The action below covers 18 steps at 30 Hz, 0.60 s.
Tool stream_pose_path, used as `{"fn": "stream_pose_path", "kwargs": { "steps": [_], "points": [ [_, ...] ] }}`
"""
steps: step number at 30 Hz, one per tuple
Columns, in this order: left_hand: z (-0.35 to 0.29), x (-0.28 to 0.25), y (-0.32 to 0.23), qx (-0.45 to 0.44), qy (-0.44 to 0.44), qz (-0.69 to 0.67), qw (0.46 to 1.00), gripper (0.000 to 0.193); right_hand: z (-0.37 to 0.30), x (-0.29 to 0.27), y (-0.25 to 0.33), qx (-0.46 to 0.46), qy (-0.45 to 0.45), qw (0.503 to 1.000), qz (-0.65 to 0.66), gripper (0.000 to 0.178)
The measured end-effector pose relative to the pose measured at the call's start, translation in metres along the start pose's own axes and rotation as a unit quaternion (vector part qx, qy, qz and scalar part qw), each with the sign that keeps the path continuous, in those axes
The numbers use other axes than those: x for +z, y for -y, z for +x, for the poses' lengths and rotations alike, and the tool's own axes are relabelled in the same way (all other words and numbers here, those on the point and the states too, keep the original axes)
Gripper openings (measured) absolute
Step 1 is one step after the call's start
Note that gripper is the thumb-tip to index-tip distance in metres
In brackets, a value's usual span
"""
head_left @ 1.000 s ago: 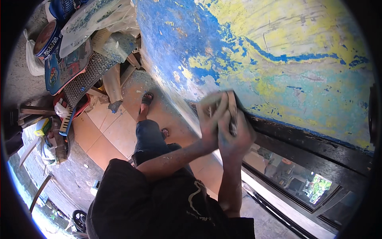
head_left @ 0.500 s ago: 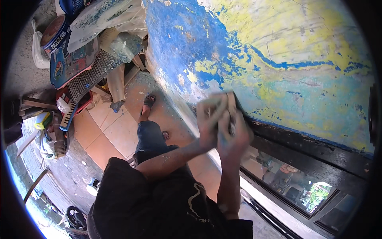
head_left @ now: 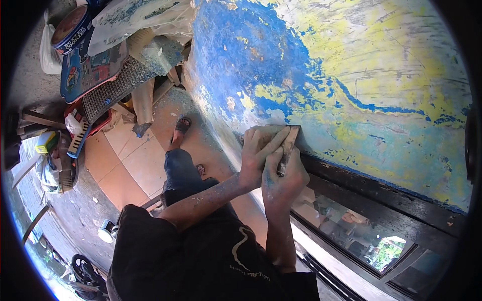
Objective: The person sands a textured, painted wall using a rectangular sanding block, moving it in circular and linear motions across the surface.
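Note:
A flat, worn scraper [head_left: 289, 150] with a wide, dusty blade is pressed to the painted wall [head_left: 326, 100], at its lower edge beside a dark wooden frame. My right hand [head_left: 284, 181] is closed around its handle end. The fingers of my left hand [head_left: 254, 159] lie over the blade and press on it, so both hands grip the tool. Peeling blue, yellow and pale green paint covers the wall. Part of the scraper is hidden behind my fingers.
A dark window frame [head_left: 381, 193] with glass runs along the right. At the left, a round cookie tin [head_left: 72, 30], plastic sheets and a pile of household things stand by the wall. Orange floor tiles [head_left: 143, 173] lie below, and a small can [head_left: 106, 231] sits at lower left.
Both hands have shifted slightly left and down with the scraper. Their motion blur is gone, and the blade now shows more plainly. The whole view has turned a little.

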State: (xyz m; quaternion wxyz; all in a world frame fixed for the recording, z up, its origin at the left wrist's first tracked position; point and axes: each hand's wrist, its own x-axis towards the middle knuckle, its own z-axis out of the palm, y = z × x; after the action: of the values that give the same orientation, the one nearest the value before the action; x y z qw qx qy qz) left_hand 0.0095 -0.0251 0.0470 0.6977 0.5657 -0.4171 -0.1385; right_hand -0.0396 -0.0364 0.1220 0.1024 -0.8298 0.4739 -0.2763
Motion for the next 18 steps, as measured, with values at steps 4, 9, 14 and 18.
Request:
{"fn": "stream_pose_path", "kwargs": {
  "steps": [4, 9, 14, 18],
  "points": [
    [-0.006, 0.007, -0.005, 0.016, -0.007, -0.011, 1.000, 0.049, 0.001, -0.017, -0.008, 0.039, 0.036, 0.997, 0.047, 0.010],
    [0.017, 0.006, 0.006, -0.059, -0.062, -0.012, 0.996, 0.050, 0.029, 0.004, 0.001, -0.002, 0.070, 0.998, 0.002, 0.011],
    [0.007, -0.008, 0.004, -0.001, 0.006, 0.013, 1.000, 0.053, 0.013, 0.006, -0.001, 0.005, 0.038, 0.998, 0.046, 0.011],
    [0.004, -0.013, -0.007, -0.002, 0.039, 0.065, 0.997, 0.056, 0.013, -0.004, -0.007, 0.069, 0.043, 0.986, 0.146, 0.011]
  ]
}}
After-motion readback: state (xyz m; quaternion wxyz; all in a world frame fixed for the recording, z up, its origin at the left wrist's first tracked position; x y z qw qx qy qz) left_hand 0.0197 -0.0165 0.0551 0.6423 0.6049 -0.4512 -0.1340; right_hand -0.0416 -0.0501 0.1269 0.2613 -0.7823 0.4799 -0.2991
